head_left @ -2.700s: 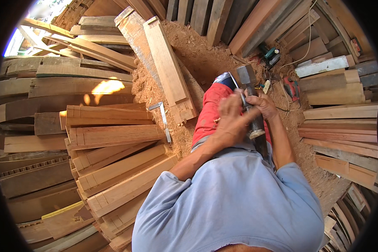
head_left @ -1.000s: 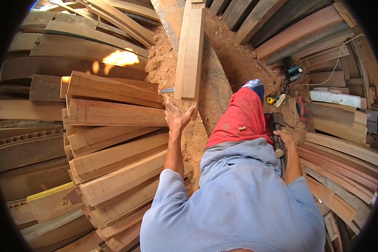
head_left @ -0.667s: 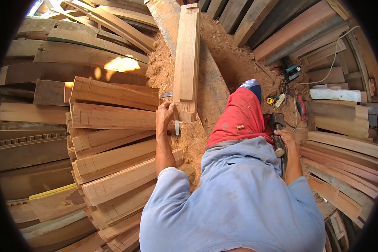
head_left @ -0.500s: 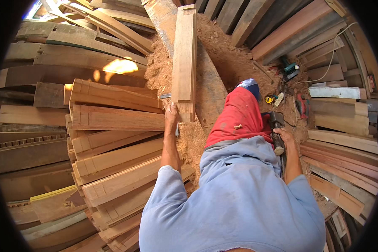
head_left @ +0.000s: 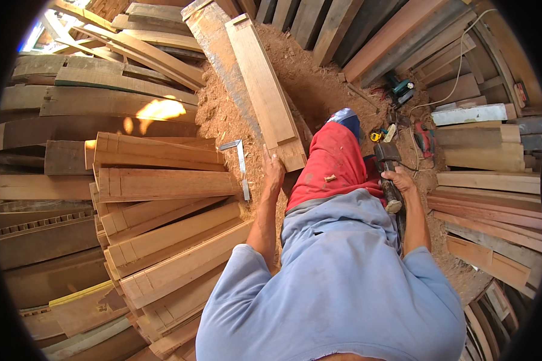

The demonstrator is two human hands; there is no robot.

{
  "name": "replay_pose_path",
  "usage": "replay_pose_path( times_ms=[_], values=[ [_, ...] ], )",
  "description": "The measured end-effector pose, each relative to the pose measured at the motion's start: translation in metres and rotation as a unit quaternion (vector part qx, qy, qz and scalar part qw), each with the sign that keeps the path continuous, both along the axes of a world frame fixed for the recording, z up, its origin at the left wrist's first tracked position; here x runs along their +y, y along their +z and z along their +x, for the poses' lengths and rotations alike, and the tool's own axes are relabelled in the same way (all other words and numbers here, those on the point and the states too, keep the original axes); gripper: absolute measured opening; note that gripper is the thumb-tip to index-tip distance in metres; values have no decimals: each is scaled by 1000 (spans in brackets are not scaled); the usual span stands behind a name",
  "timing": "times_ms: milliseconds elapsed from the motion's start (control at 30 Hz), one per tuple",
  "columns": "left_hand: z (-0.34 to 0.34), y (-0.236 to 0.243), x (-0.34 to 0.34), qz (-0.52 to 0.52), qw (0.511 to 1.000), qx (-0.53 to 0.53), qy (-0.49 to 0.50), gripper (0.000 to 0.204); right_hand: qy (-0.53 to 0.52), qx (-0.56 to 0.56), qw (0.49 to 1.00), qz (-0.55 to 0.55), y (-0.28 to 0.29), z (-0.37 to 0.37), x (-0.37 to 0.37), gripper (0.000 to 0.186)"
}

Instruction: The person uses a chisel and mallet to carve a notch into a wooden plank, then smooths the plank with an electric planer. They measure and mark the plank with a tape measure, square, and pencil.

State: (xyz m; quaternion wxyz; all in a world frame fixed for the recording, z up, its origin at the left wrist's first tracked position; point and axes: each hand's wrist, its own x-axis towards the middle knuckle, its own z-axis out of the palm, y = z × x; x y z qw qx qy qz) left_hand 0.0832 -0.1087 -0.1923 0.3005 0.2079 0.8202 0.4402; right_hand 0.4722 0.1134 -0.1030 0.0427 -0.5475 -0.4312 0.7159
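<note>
My left hand [head_left: 273, 173] grips the near left corner of a pale wooden board [head_left: 262, 84] with stepped ends. The board lies slanted over a long, worn plank [head_left: 214, 45], its near end beside my red-clad leg [head_left: 328, 162]. In my right hand [head_left: 400, 179], at my right thigh, is a dark hammer-like tool [head_left: 390, 157] with a blocky head and a pale round end; my fingers are closed around it, and part of it is hidden. A metal try square [head_left: 242, 165] rests on the shavings left of my left hand.
Stacked boards [head_left: 168, 185] with marked ends fan out at my left. A green power tool [head_left: 402, 88], a yellow tape measure [head_left: 376, 136] and a red power tool [head_left: 424, 139] lie at the right near a cable [head_left: 457, 90]. Timber [head_left: 488, 180] lines the right side; sawdust [head_left: 301, 51] covers the floor.
The board's near end has swung right toward my leg, with my left hand on it, so the board now slants. More of the try square shows. My right hand keeps its tool.
</note>
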Motion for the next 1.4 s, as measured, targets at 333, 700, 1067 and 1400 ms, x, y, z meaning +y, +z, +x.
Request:
replay_pose_path(
  times_ms=[333, 700, 1067, 1400],
  values=[
    [27, 127, -5, 72, 926, 350, -124, 77, -6, 141, 986, 89, 68, -26, 8, 30],
    [140, 270, 83, 186, 837, 368, -359, 58, -7, 216, 969, 121, 91, -4, -13, 32],
    [37, 113, 57, -245, 819, 405, -324, 44, -49, 217, 966, 133, 69, 34, -15, 32],
    [44, 120, 46, -215, 819, 416, -332, 58, -50, 193, 975, 97, 64, 20, 7, 33]
  ],
)
